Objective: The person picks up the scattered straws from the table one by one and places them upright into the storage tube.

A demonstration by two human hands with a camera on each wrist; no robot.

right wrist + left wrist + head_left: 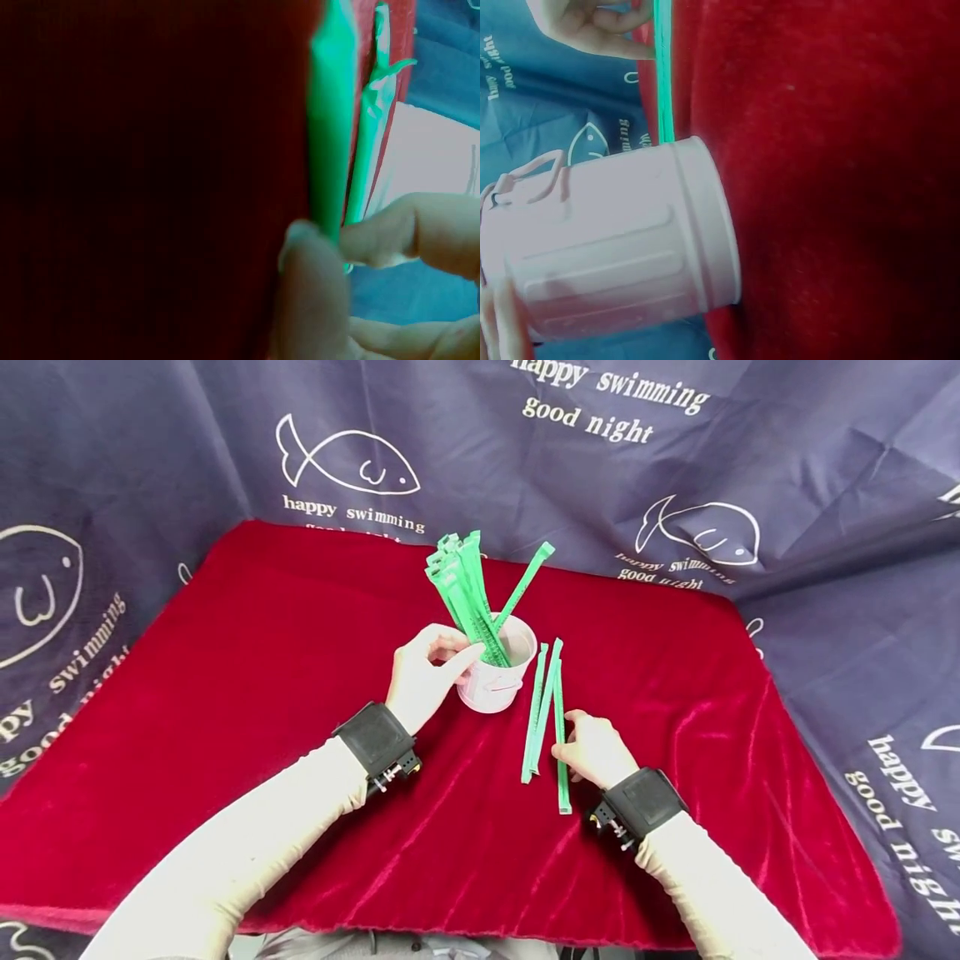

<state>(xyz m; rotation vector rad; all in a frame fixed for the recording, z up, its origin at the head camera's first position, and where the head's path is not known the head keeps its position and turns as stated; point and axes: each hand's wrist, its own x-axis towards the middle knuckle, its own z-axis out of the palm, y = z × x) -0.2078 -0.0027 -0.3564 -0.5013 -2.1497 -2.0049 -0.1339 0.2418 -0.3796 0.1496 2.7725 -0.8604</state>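
Observation:
A small pale pink bucket (pixel 486 695) stands on the red cloth, holding a bundle of slim green wrapped straws (pixel 465 593). One straw (pixel 525 581) leans apart to the right. My left hand (pixel 422 675) grips the bucket's left side, thumb at the rim; its fingers (pixel 508 322) touch the wall in the left wrist view. Right of the bucket, my right hand (pixel 600 752) pinches a green wrapped straw (pixel 331 135) between thumb and index finger. Two more straws (pixel 534 714) lie beside it, crossing near their lower ends.
Red velvety cloth (pixel 300 610) covers the table, creased toward the front. A dark blue curtain (pixel 480 452) with white fish and lettering hangs behind and at both sides. Each wrist wears a black camera band (pixel 377 739).

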